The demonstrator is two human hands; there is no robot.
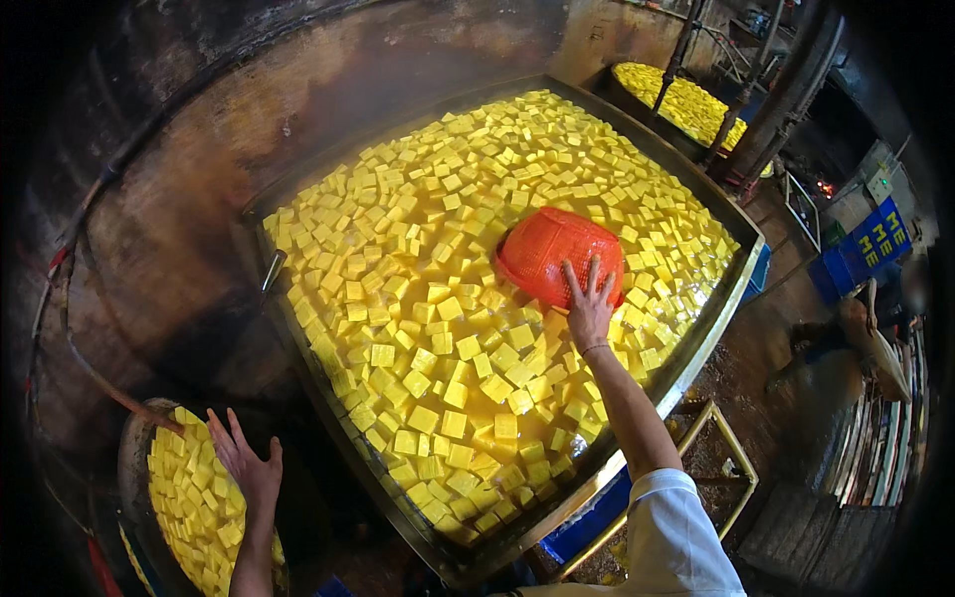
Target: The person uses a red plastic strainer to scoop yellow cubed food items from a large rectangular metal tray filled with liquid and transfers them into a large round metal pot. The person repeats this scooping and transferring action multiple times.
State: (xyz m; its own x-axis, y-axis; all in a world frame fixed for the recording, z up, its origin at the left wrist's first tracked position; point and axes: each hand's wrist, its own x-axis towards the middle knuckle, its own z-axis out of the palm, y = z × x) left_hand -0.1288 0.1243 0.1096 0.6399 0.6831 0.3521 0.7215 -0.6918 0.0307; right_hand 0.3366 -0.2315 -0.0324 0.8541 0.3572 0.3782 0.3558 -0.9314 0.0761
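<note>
A big metal vat (327, 375) holds many yellow blocks (454, 424), like cut tofu, in murky yellow liquid. On them, right of the middle, a red plastic basket (557, 261) lies upside down with its woven-pattern outside showing. My right hand (591, 310) rests on the basket's near side, fingers spread over it; whether the thumb grips the rim is hard to see. At the lower left, my left hand (249, 466) is raised with fingers apart and holds nothing. It is nearest to a round tub (131, 453) full of similar yellow blocks.
A stained wall (249, 109) with a dark hose rises behind the vat. Another round container of yellow blocks (686, 104) stands at the far right behind vertical pipes (786, 95). To the right are a blue crate (870, 249), a yellowish frame (741, 468) and a blurred person (846, 358).
</note>
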